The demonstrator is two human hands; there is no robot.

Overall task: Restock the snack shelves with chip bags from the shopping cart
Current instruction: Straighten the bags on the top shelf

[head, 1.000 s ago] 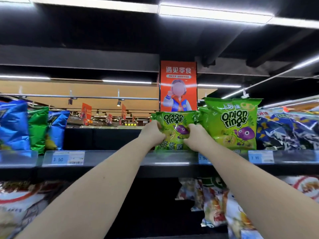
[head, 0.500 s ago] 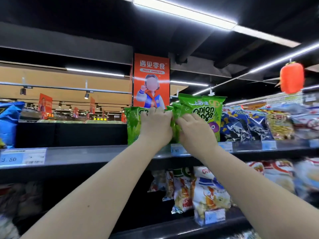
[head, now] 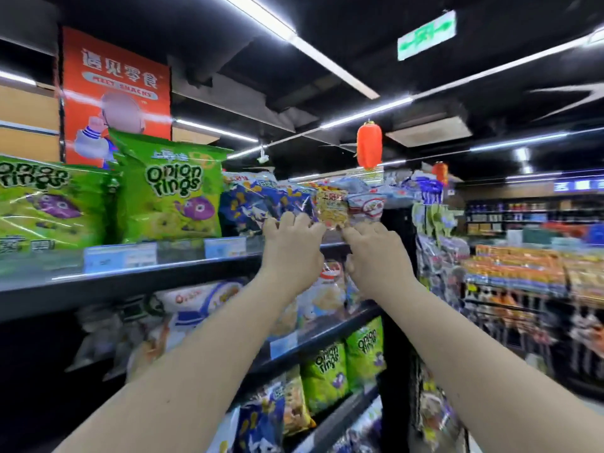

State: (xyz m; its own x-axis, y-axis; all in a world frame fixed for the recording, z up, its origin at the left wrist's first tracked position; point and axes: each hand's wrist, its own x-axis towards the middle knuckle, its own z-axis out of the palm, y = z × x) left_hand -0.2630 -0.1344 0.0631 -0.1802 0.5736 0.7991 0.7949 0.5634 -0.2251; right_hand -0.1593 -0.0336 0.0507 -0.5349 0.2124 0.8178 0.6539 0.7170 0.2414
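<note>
Both arms reach up to the front lip of the top shelf [head: 163,281], where a small yellow bag [head: 331,209] stands upright in the row. It is wedged between the blue bags [head: 251,204] at its nine o'clock and a white-and-red bag [head: 367,204] at its three o'clock. The left hand [head: 291,253] is raised with its fingers half curled, their tips against the lower edge of the bags at the yellow bag's seven o'clock. The right hand [head: 379,256] comes in from five o'clock, fingers stretched toward that bag's bottom seam and thumb tucked underneath. Only the backs of the hands show (the knuckles hide the contact), so I cannot tell whether either one pinches the film or merely nudges it. Judging by the pose, the two hands bracket the bag from below to square it face-out and snug against its neighbours. Pillow packs like these are puffed, slippery and top-heavy, and likely slump unless packed side by side. Farther toward nine o'clock stand green onion-ring bags [head: 173,188], glossy and crinkled with sawtooth top seals, behind the clear strip of price tags [head: 121,256]. More bags fill the shelves below, toward six o'clock. The shopping cart is not in view.
</note>
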